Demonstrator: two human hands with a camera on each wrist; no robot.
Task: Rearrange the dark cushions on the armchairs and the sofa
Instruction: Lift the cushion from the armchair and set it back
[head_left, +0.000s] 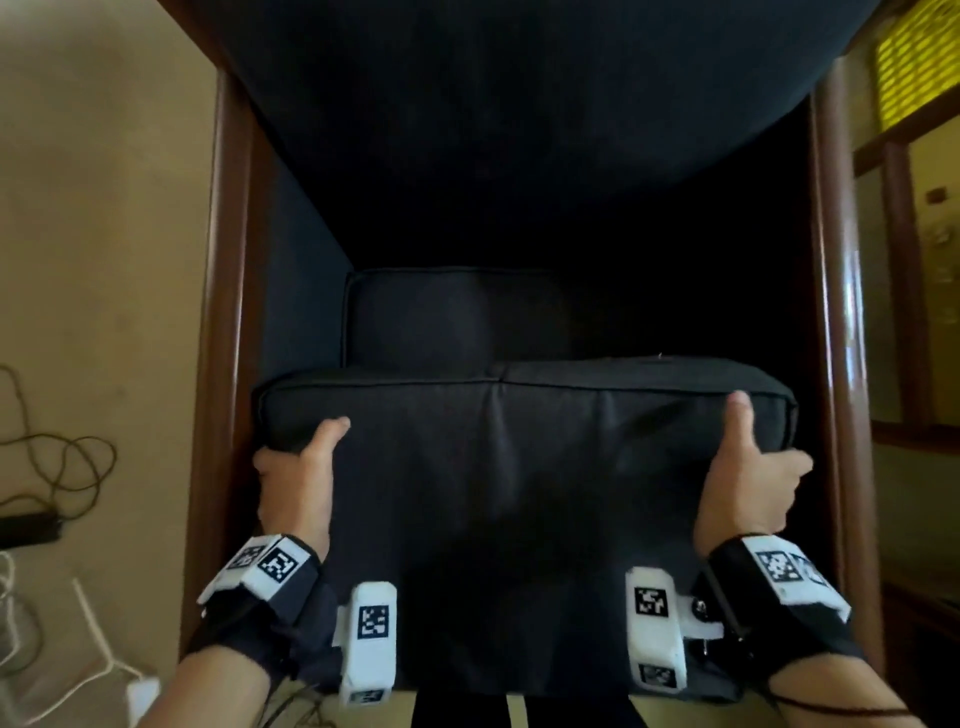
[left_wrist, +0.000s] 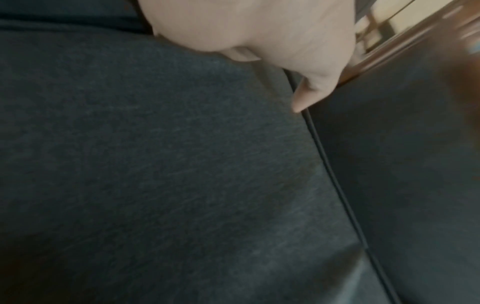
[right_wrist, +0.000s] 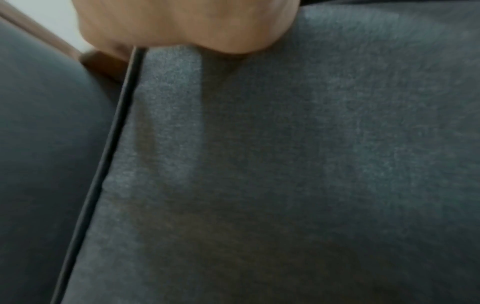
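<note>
A big dark seat cushion (head_left: 519, 493) with piped edges fills the front of the wooden armchair (head_left: 228, 291). My left hand (head_left: 301, 467) grips its left side, thumb on top and fingers underneath. My right hand (head_left: 748, 467) grips the right side the same way. The left wrist view shows dark cushion fabric (left_wrist: 155, 164) and the left hand (left_wrist: 259, 30) at the piping. In the right wrist view the same grey fabric (right_wrist: 285, 164) lies under the right hand (right_wrist: 187, 24). A second dark cushion (head_left: 447, 317) lies further back on the seat. The dark backrest cushion (head_left: 519, 88) bulges above.
The armchair's glossy wooden arms (head_left: 841, 312) run close along both sides of the cushion. Cables (head_left: 57, 467) and a black adapter (head_left: 26, 527) lie on the beige floor at left. Wooden framed panels (head_left: 914, 260) stand at right.
</note>
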